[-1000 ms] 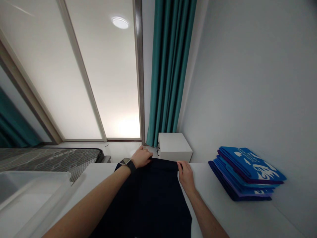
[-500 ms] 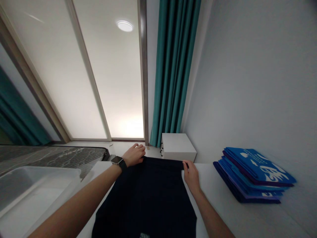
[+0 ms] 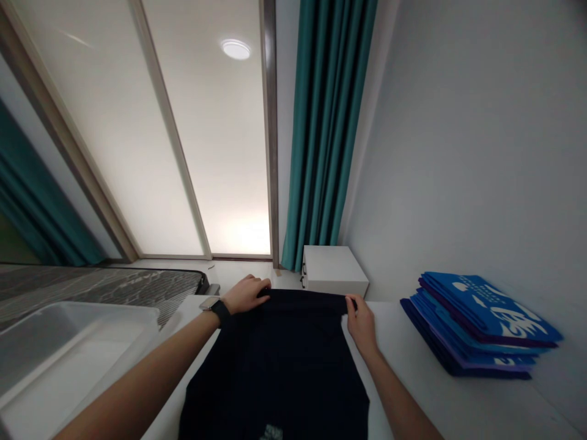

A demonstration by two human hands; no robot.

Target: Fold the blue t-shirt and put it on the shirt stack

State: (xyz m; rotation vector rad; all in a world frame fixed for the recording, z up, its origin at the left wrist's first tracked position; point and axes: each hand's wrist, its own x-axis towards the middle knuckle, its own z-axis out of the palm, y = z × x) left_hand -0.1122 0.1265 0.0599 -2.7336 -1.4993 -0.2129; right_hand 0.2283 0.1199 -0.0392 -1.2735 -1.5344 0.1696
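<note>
A dark navy garment (image 3: 284, 360) lies spread on the white table (image 3: 426, 379) in front of me. My left hand (image 3: 245, 294), with a watch on its wrist, is closed on the garment's far left corner. At the far right corner my right hand (image 3: 361, 321) pinches the edge. Both arms reach forward along the cloth's sides. A small pale print shows at the garment's near edge.
A stack of folded blue garments (image 3: 477, 324) with white print sits at the right by the wall. A clear plastic bin (image 3: 68, 354) stands at the left. Beyond the table are a white cabinet (image 3: 334, 270), a teal curtain (image 3: 325, 134) and a dark patterned mattress (image 3: 101, 287).
Both hands have pulled the garment's far edge wider and flatter, the left hand shifting left. The view has drifted slightly, so the blue stack sits further right.
</note>
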